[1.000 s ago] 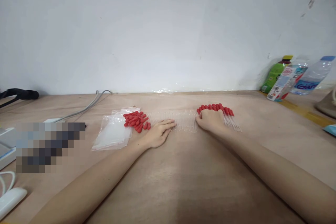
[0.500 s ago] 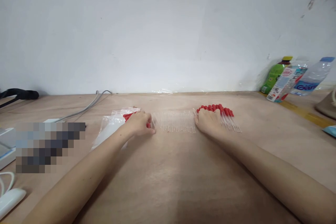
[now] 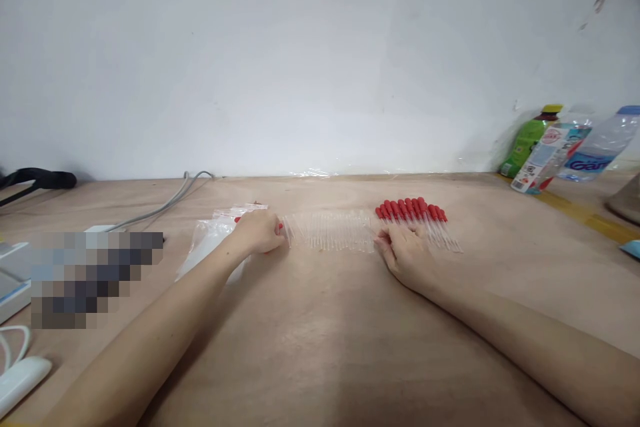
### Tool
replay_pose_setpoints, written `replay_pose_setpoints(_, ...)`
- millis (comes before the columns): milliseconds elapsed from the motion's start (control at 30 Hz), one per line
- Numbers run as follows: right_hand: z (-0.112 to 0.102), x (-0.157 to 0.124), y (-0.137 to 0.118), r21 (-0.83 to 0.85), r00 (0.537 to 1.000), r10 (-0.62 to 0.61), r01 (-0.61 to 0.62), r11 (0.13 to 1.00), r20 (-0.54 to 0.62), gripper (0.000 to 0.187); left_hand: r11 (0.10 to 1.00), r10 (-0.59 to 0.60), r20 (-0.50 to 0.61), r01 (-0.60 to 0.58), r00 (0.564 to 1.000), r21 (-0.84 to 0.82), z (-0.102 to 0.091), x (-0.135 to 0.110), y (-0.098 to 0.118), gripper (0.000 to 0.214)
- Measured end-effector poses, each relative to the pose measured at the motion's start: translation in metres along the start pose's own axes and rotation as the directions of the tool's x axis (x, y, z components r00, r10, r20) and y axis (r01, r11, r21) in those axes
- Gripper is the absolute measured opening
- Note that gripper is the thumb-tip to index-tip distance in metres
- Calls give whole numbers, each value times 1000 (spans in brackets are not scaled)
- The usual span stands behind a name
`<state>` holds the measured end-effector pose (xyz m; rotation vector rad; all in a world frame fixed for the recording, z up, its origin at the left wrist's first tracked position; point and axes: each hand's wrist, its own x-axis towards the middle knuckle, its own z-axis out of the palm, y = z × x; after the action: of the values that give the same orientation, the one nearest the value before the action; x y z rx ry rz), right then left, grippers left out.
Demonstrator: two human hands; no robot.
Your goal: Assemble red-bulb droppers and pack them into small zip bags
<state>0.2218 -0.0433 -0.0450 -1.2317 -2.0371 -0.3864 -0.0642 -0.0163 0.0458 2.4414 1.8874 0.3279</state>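
Observation:
My left hand (image 3: 259, 232) lies curled over a pile of small red rubber bulbs (image 3: 276, 238), fingers closed on them; most of the pile is hidden beneath it. A row of clear glass pipette tubes (image 3: 330, 230) lies between my hands. My right hand (image 3: 406, 250) rests at the right end of that row, its fingertips pinched at the last tube. Just beyond it lies a row of finished droppers with red bulbs (image 3: 413, 211) fitted on clear tubes.
Clear plastic bags (image 3: 213, 243) lie left of the bulbs on the wooden table (image 3: 320, 347). A grey cable (image 3: 165, 203) runs at the back left, white devices (image 3: 20, 377) at the left edge. Three drink bottles (image 3: 550, 147) stand by the wall at right.
My left hand moved left from the tube row onto the red bulbs and closed on them. My right hand slid back toward me, uncovering the finished droppers.

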Motion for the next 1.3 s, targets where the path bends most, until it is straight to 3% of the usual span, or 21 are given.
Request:
replay_pose_setpoints(133, 3, 0, 0, 123, 1000, -2, 3, 992, -7, 20, 993, 19, -78, -10, 997, 118, -4, -7, 20, 20)
replay_pose_setpoints(200, 3, 0, 1, 170, 1000, -4, 6, 985, -16, 25, 990, 117, -112, -108, 987, 87, 4, -11, 35, 15)
replay_pose_setpoints(300, 2, 0, 2, 197, 998, -54, 56, 979, -17, 20, 938, 341, -161, -346, 926, -7, 26, -20, 53, 11)
replay_pose_setpoints(400, 1, 0, 2, 204, 996, -86, 85, 975, -4, 18, 901, 418, -157, -430, 895, -49, 47, -28, 62, 8)
replay_pose_setpoints(800, -5, -2, -9, 231, 986, -165, 163, 959, -11, 13, 854, 383, -242, -442, 891, -275, 75, -28, 61, 15)
replay_pose_setpoints(1100, -9, -1, -21, 297, 983, -168, 184, 937, -78, 12, 810, 302, -247, -385, 921, -443, 75, -29, 60, 10)
replay_pose_setpoints(1300, -10, -1, -22, 312, 982, -191, 183, 933, -5, 15, 795, 292, -272, -391, 917, -464, 74, -29, 61, 11)
